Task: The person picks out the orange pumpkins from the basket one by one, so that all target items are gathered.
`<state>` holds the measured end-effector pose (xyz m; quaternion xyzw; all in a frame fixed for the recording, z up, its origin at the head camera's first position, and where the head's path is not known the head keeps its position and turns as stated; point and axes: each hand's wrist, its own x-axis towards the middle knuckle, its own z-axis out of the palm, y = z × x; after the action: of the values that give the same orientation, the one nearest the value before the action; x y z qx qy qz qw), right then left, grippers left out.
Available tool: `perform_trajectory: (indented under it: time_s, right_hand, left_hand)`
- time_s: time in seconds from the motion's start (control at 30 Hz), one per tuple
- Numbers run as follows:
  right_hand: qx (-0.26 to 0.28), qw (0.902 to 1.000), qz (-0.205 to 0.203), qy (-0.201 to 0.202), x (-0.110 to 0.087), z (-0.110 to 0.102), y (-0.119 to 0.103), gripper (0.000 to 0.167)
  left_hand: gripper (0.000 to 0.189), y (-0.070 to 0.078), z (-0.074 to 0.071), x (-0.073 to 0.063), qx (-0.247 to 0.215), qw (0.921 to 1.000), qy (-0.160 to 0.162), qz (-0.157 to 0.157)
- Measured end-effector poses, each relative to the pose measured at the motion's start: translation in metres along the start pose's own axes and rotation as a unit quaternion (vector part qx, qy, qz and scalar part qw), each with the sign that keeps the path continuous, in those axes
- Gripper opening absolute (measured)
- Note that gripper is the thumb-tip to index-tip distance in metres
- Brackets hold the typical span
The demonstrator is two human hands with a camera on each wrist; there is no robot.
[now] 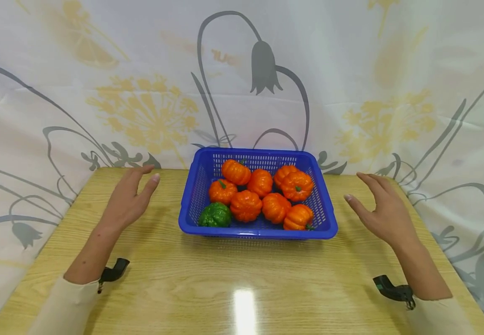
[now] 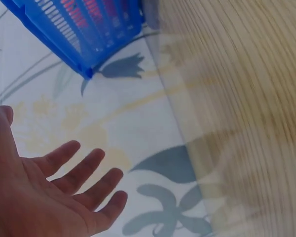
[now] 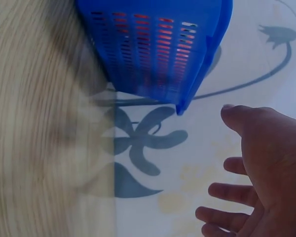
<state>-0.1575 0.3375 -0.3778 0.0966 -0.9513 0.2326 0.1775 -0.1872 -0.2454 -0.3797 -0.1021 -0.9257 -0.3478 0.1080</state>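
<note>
A blue plastic basket (image 1: 258, 234) with slotted walls stands on the table, near the back. In it lie several orange pumpkin-shaped vegetables (image 1: 246, 205) and one green, wrinkled one (image 1: 215, 215) at the front left corner. My left hand (image 1: 130, 200) hovers to the left of the basket, apart from it, fingers loosely extended and holding nothing. On the other side my right hand (image 1: 381, 209) is held the same way, its thumb towards the basket. Both wrist views show the basket's side wall beyond the relaxed fingers.
The wooden table (image 1: 175, 284) reaches back to a pale curtain (image 1: 242, 116) printed with grey flowers and yellow blossoms, which also runs along both sides. A black strap device (image 1: 114, 270) sits on the left wrist, another (image 1: 392, 289) on the right.
</note>
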Motion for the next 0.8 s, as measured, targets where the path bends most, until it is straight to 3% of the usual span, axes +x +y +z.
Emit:
perform_trajectory:
  time_s: [0.43,0.8]
  right_hand:
    - [0.031,0.9982,-0.049,0.009,0.02,0.008,-0.028,0.066]
    - [0.042,0.9947,-0.094,-0.002,0.034,0.019,-0.043,0.065]
  left_hand:
    - [0.06,0.016,0.022,0.013,-0.075,0.9963,-0.035,0.024]
    - [0.071,0.03,0.039,0.031,-0.11,0.9913,-0.072,-0.003]
